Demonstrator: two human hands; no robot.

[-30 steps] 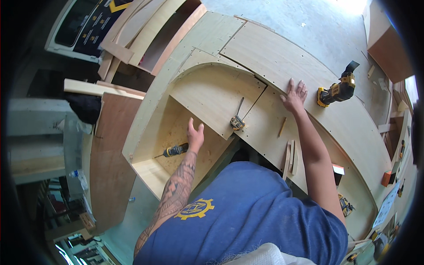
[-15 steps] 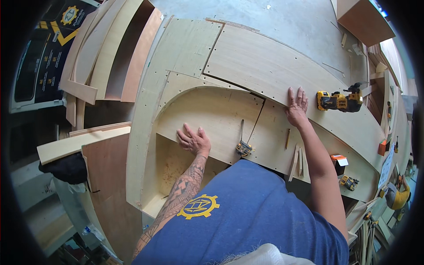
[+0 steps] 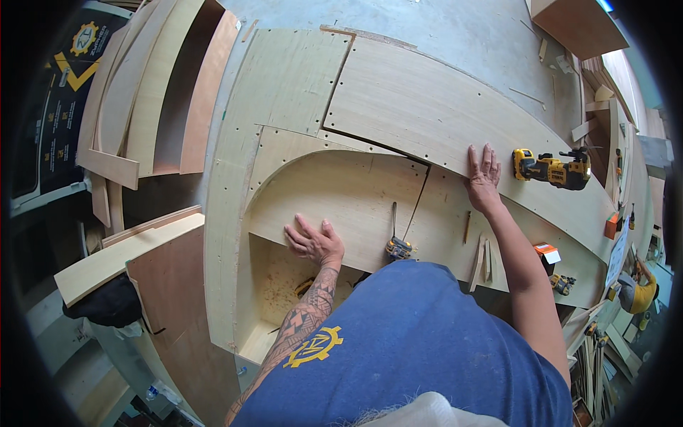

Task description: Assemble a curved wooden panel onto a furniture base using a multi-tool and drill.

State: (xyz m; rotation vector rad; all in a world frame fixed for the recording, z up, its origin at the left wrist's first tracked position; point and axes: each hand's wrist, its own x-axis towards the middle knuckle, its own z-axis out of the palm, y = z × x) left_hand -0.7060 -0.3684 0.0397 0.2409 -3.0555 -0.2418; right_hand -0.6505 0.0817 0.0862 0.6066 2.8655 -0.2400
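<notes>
My left hand (image 3: 316, 244) lies palm down with fingers spread on the round-ended plywood panel (image 3: 341, 188), close to its near edge. Farther right, my right hand (image 3: 484, 178) rests flat across the near edge of a long plywood panel (image 3: 405, 92), its fingers stretched out. Neither hand grips anything. Between them, a screwdriver (image 3: 394, 217) with a thin shaft lies beside a yellow-and-black power tool (image 3: 400, 248), partly against my shirt. A yellow-and-black oscillating multi-tool (image 3: 551, 169) lies on the long panel, right of my right hand.
An open plywood compartment (image 3: 265, 274) with sawdust lies below my left hand. Near my right forearm are a pencil (image 3: 467, 228), wood strips (image 3: 478, 265), an orange-and-white box (image 3: 546, 252) and another power tool (image 3: 563, 285). Curved plywood pieces (image 3: 153, 92) stand at left. Another person (image 3: 635, 293) works far right.
The whole view has shifted slightly. Both hands keep nearly the same places on the panels. Part of a yellow-and-black object now shows in the compartment beside my left forearm.
</notes>
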